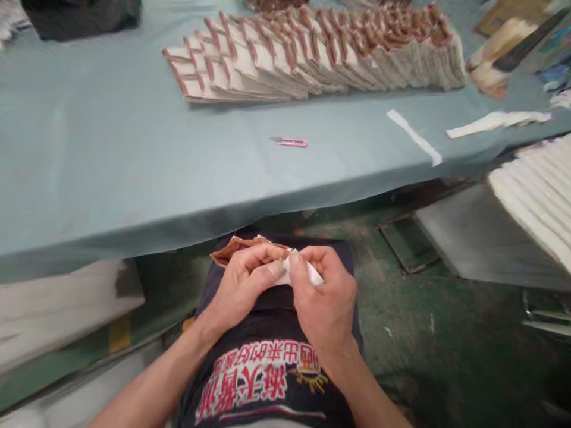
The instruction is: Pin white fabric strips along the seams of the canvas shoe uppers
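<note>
Above my lap, both hands pinch a piece of white and brown cloth. My left hand grips it with the thumb on top, and a brown folded part of the cloth sticks out beyond its fingers. My right hand presses thumb against fingers on the white part, close beside the left thumb. Part of the cloth is hidden under my fingers. A dark apron with red and white lettering covers my lap. Pink thread snips lie on the table in front of me.
A long row of folded white and brown cloth pieces lies across the blue-grey table. White strips rest at its right. A stack of white cloth stands at the right, a black item at the far left.
</note>
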Available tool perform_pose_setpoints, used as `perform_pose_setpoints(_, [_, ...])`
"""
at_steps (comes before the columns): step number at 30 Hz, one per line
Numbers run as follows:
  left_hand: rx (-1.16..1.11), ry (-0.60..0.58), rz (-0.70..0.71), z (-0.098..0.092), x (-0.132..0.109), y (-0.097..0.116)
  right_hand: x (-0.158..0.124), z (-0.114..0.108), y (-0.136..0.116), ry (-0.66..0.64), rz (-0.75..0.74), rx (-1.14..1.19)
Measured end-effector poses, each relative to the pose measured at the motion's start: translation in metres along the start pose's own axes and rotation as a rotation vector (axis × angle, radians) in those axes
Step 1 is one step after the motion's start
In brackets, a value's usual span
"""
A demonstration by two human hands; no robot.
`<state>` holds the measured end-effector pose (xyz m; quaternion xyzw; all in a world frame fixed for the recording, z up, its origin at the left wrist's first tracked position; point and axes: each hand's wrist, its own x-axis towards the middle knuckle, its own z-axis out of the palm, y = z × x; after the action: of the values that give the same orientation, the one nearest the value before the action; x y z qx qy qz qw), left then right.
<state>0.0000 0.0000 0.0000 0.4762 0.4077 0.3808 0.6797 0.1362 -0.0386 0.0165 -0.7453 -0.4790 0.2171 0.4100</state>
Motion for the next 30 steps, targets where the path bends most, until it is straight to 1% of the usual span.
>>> perform_pose_setpoints(4, [0.007,0.016,0.013,0.009,0.0,0.003,0.0,0.001,0.004,0.01,0.011,0.005])
perform_pose_setpoints(13, [0.081,0.158,0.008,0.016,0.003,-0.001,0.003,0.002,0.005,0.001,-0.043,0.005])
perform_pose_setpoints(16, [0.126,0.192,0.036,0.019,0.002,0.002,0.002,0.0,0.005,-0.045,-0.032,0.038])
perform_pose_setpoints(20, [0.194,0.205,0.07,0.02,-0.001,0.009,-0.001,-0.006,0.003,-0.116,-0.023,0.086])
perform_pose_setpoints(26, [0.247,0.224,0.064,0.017,-0.009,0.012,-0.004,-0.013,-0.005,-0.207,-0.019,0.099])
perform_pose_setpoints(30, [0.228,0.225,0.072,0.016,-0.011,0.013,-0.003,-0.013,-0.008,-0.235,0.003,0.111])
